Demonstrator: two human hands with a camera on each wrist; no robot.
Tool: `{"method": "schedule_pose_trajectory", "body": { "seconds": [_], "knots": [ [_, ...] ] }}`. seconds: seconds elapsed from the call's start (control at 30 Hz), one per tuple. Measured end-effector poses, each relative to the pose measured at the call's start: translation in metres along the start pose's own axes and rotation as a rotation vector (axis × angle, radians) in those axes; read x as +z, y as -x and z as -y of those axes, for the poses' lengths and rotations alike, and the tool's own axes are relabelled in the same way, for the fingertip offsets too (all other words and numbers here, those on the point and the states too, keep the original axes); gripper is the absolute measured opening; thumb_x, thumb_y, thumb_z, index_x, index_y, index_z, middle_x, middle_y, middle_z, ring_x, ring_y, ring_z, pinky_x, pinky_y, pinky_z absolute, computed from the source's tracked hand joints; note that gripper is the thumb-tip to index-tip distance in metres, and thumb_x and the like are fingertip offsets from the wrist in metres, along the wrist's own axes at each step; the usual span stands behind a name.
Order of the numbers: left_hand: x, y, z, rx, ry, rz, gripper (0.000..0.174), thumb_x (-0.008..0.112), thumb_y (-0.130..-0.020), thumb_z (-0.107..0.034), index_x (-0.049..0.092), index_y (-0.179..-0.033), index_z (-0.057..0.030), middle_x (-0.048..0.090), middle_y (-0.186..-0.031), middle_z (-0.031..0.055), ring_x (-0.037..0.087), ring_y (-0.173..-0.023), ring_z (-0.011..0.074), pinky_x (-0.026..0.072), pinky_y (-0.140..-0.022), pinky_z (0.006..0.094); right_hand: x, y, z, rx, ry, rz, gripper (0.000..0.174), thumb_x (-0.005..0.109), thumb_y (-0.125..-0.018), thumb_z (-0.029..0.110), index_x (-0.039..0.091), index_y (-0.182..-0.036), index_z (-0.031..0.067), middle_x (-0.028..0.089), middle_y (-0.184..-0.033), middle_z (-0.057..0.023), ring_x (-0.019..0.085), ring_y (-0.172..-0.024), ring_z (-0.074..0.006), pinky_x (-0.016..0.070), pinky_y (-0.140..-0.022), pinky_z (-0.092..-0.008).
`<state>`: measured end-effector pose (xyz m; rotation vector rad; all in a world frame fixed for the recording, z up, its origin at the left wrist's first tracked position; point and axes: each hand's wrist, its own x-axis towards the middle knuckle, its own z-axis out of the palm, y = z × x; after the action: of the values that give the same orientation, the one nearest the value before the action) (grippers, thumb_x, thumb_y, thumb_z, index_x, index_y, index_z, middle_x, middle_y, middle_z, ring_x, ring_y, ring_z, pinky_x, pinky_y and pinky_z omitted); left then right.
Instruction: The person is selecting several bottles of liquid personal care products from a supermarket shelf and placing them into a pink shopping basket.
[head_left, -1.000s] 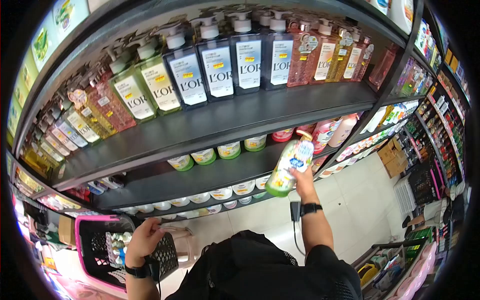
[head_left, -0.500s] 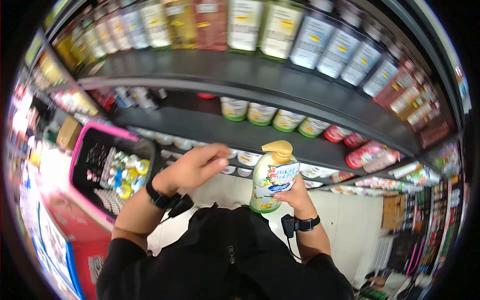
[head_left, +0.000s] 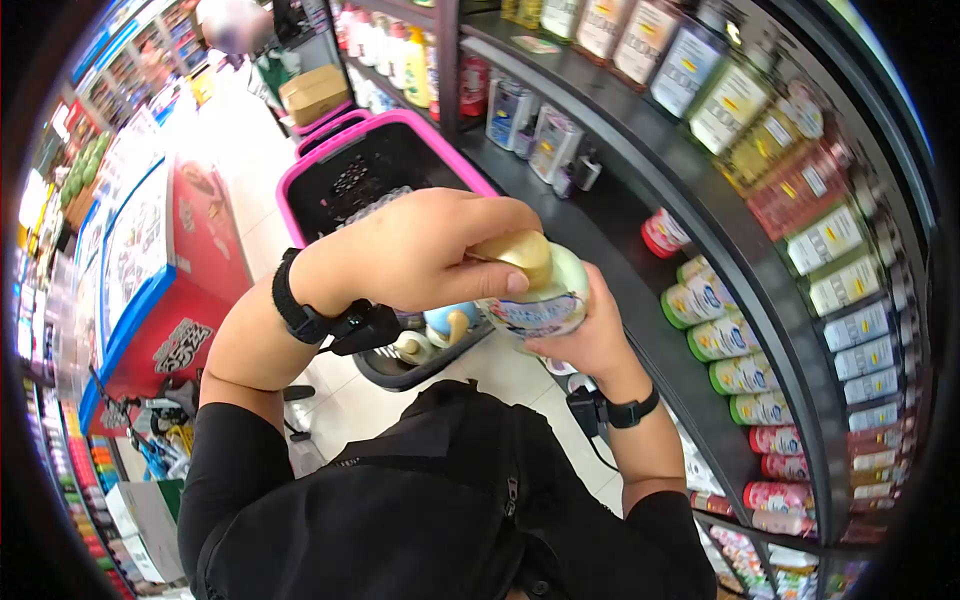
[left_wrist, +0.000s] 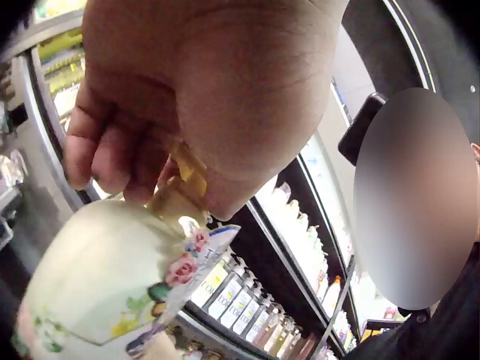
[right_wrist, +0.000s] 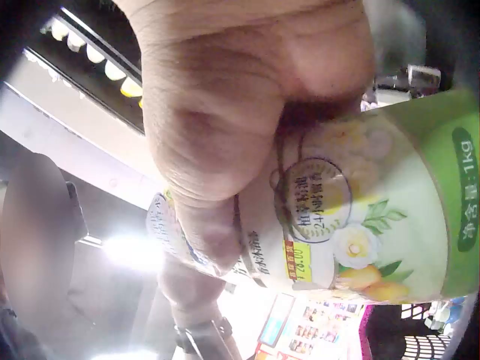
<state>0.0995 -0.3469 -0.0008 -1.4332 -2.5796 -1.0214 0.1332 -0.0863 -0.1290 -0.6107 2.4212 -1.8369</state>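
A pale green bottle (head_left: 555,300) with a floral label is held in front of the body. My left hand (head_left: 430,245) grips its gold pump top (head_left: 520,256), fingers and thumb curled round it; the left wrist view shows that hand (left_wrist: 217,90) over the pump, above the bottle's shoulder (left_wrist: 97,262). My right hand (head_left: 600,335) grips the bottle's side. In the right wrist view, the fingers of that hand (right_wrist: 225,112) wrap the bottle (right_wrist: 360,217), which has a green base and a yellow price sticker.
A black basket with a pink rim (head_left: 400,118) stands beyond my left forearm, with bottles (head_left: 450,320) inside. Shelves (head_left: 610,250) with rows of bottles run along the right. A red freezer (head_left: 205,260) stands at the left; a cardboard box (head_left: 314,94) lies behind the basket.
The view has swung left toward the basket and freezer. The right hand has brought the bottle in from the shelf, and the left hand has come across and taken hold of the pump.
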Motion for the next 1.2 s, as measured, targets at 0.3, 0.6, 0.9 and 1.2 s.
{"method": "schedule_pose_trajectory", "body": {
  "seconds": [0.3,0.6,0.9,1.2],
  "knots": [
    [-0.046,0.072,0.045,-0.316,-0.238,-0.007,0.032,0.075,-0.084,-0.025,0.063,-0.106,-0.0056,0.065,-0.073,0.0134,0.067,-0.069,0.0347,0.0527,-0.062,0.0419,0.105,-0.103,-0.014,-0.069,0.145,0.187,0.090,0.097,-0.057,0.021,0.051,-0.132,0.0059,0.063,-0.121,-0.0144,0.064,-0.112,-0.0299,0.0510,-0.096,-0.0400],
    [-0.020,0.109,0.099,-0.460,-0.351,0.155,0.032,0.073,-0.085,-0.035,0.063,-0.095,-0.0065,0.064,-0.069,0.0137,0.066,-0.066,0.0356,0.0511,-0.060,0.0450,0.147,-0.105,-0.059,0.004,0.198,0.358,0.072,0.085,-0.074,0.016,0.050,-0.136,0.0042,0.061,-0.126,-0.0162,0.059,-0.120,-0.0327,0.0453,-0.103,-0.0396],
    [0.022,0.131,0.117,-0.639,-0.451,0.262,0.034,0.068,-0.088,-0.038,0.062,-0.090,-0.0047,0.067,-0.071,0.0154,0.068,-0.070,0.0362,0.0534,-0.064,0.0471,0.100,-0.038,-0.075,-0.021,0.405,0.205,0.046,0.072,-0.084,0.020,0.059,-0.124,0.0008,0.060,-0.125,-0.0184,0.054,-0.122,-0.0372,0.0429,-0.104,-0.0451],
    [0.071,0.123,0.134,-0.740,-0.475,0.611,0.038,0.061,-0.092,-0.037,0.059,-0.108,-0.0026,0.071,-0.082,0.0168,0.070,-0.078,0.0383,0.0554,-0.071,0.0492,0.062,0.007,-0.087,0.054,0.272,0.068,0.046,0.075,-0.083,0.010,0.059,-0.126,0.0036,0.060,-0.130,-0.0147,0.058,-0.124,-0.0317,0.0465,-0.105,-0.0403]
  ]
}}
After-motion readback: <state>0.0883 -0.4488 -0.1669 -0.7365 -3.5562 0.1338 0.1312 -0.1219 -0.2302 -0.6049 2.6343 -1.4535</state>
